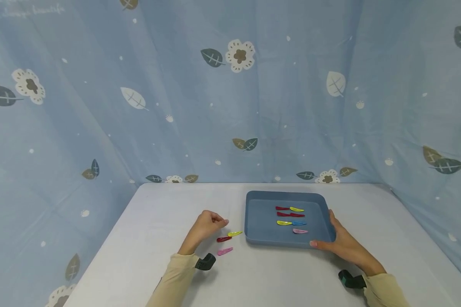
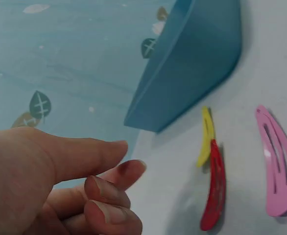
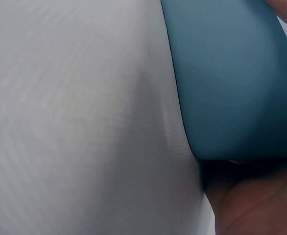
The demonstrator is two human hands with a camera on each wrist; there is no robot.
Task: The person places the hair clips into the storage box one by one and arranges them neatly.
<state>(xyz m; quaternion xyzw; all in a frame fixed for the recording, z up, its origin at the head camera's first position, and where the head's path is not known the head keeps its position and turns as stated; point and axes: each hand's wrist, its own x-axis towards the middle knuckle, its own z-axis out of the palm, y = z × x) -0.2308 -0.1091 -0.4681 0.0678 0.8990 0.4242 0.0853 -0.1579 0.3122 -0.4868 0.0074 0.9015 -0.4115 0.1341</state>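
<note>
My left hand [image 1: 206, 227] hovers over the table left of the tray, thumb and forefinger slightly apart with nothing between them, the other fingers loosely bent. Close by on the cloth lie a yellow hair clip [image 1: 234, 233], a red hair clip [image 2: 214, 188] touching it, and a pink hair clip [image 2: 277, 161] apart from them. My right hand [image 1: 345, 245] grips the blue tray [image 1: 261, 236] at its near right corner, thumb on the front side and fingers along the right side. Inside the tray, several red, yellow, blue and pink hair clips [image 1: 300, 231] lie in rows.
A white cloth [image 1: 284, 277] covers the table. Behind and at the sides hangs a blue curtain [image 1: 292, 128] with leaf and flower prints. Dark wrist devices [image 1: 205, 262] sit at both sleeves.
</note>
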